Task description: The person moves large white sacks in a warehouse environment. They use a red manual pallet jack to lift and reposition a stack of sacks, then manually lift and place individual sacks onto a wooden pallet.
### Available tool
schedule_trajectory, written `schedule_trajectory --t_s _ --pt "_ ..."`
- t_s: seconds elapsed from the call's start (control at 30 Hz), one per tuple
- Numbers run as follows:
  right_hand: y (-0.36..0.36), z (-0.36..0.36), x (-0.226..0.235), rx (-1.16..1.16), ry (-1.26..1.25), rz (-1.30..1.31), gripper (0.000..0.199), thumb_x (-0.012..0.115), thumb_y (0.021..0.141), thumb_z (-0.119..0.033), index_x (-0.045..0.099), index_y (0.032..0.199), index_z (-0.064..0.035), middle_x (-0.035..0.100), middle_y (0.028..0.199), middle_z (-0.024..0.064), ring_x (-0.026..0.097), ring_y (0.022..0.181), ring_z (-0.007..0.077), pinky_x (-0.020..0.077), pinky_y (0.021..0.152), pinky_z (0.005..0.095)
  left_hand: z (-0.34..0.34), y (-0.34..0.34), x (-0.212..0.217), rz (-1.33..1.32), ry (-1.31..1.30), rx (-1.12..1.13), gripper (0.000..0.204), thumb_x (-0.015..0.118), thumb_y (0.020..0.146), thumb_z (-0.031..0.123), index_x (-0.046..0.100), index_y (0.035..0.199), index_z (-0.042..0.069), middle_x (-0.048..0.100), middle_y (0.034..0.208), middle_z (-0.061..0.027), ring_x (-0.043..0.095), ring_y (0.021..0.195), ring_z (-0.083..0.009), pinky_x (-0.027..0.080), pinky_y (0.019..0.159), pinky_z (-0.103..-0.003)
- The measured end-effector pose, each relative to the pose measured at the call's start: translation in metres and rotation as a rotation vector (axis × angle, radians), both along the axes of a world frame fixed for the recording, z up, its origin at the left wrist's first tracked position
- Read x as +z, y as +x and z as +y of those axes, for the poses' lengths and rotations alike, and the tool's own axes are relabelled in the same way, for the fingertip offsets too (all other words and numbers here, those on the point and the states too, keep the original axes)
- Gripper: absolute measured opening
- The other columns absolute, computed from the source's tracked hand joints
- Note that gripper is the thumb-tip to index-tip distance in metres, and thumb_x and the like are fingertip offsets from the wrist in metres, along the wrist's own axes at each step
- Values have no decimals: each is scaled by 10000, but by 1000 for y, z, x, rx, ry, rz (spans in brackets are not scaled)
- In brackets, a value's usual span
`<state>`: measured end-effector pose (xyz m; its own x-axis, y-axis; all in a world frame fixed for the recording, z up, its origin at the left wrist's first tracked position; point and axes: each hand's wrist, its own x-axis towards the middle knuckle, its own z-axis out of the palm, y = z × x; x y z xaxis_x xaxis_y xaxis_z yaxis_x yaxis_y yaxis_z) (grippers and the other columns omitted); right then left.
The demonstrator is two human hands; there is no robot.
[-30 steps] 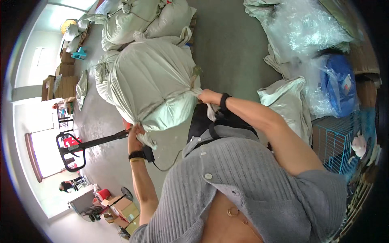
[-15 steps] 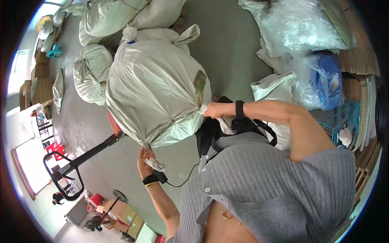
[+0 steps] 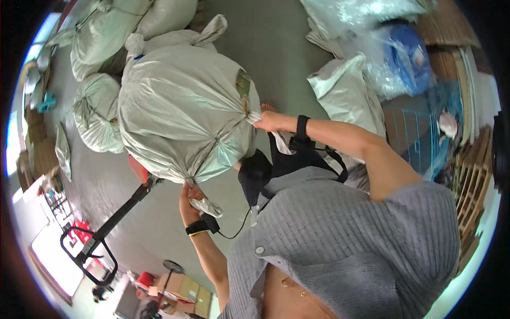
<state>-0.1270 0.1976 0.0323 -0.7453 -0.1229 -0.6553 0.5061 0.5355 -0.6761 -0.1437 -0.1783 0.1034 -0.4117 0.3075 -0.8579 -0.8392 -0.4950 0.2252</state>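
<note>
Holding a big white sack point(image 3: 183, 111) with both hands, the person looks down on it in the middle of the frame, a little to the left. The sack is full and round, tied shut with knotted corners, and it hides the floor under it. The left hand point(image 3: 190, 198) is below the sack, and its grip is pressed tight around a twisted corner tail at the bottom. The right hand point(image 3: 270, 121) is at the right side of the sack, with its grip pinching a knot there. Both wrists wear dark bands.

More full white sacks point(image 3: 98, 119) lie on the grey floor point(image 3: 276, 58) at the upper left. A flatter white bag point(image 3: 345, 95) lies near the right arm, at the upper right. Beside it are clear plastic wrap and something blue point(image 3: 406, 56). A black handle of a hand cart point(image 3: 90, 242) shows at the lower left. The person's grey ribbed shirt point(image 3: 350, 239) fills the lower right.
</note>
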Motion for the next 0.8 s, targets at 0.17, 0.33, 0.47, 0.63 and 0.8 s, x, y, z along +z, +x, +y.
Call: schedule_trajectory --t_s 0.17,0.33,0.47,0.63,0.8 --pt "55 -37 -67 185 457 681 218 458 714 -155 538 605 16 511 570 210 531 583 327 403 518 414 -14 31 -10 120 -11 -230 242 444 835 278 430 685 89 299 464 55 274 399 -57 240 398 -203" --pt "112 -87 -16 89 481 473 214 404 775 -87 504 616 17 484 557 190 519 571 320 388 511 449 -57 51 -25 72 15 -355 243 447 831 271 430 683 79 301 479 49 282 420 -62 244 417 -205" --pt "175 -130 -57 -261 255 512 293 424 747 -218 547 668 36 549 696 214 529 622 376 412 541 424 -76 74 -37 112 -283 -387 220 450 828 244 428 677 87 325 489 41 309 424 -74 272 425 -221" --pt "257 -174 -176 -317 109 292 228 436 703 -169 538 676 34 531 628 201 523 570 332 383 502 410 -113 112 -81 52 -279 -443 183 449 809 149 420 642 81 384 494 21 385 453 -87 343 505 -211" --pt "333 -147 -212 148 189 239 156 457 672 -104 562 645 8 541 629 175 521 575 321 387 531 429 -71 173 -114 -179 -409 -312 101 436 800 103 455 725 37 423 503 -11 413 461 -106 380 467 -233"
